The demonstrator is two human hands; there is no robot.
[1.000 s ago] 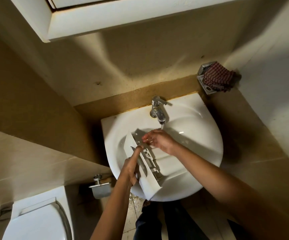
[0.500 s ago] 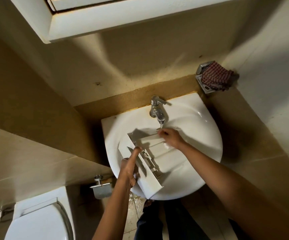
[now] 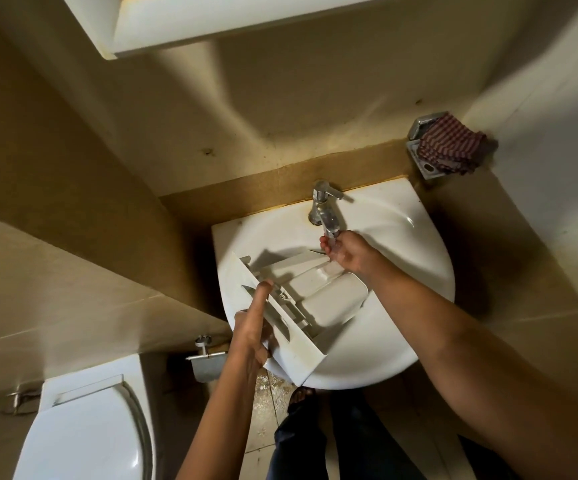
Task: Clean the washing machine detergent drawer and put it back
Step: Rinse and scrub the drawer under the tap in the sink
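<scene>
The white detergent drawer [image 3: 329,299] lies across the white sink [image 3: 401,306], its front panel toward the left rim and its far end under the chrome tap [image 3: 325,209]. Water runs from the tap. My left hand [image 3: 251,327] grips the drawer's front panel, thumb lying along its face. My right hand [image 3: 344,251] is at the drawer's far end right below the spout, fingers curled in the water stream; whether they pinch the drawer's edge is unclear.
A chrome wall holder with a red checked cloth [image 3: 450,147] hangs right of the sink. A white toilet [image 3: 83,427] stands at lower left, with a metal paper holder [image 3: 206,362] on the wall. A white cabinet [image 3: 228,22] overhangs above. My legs are below the sink.
My right hand moved from the drawer's middle out to its far end, under the running tap. The drawer has swung flatter across the basin. My left hand keeps its hold.
</scene>
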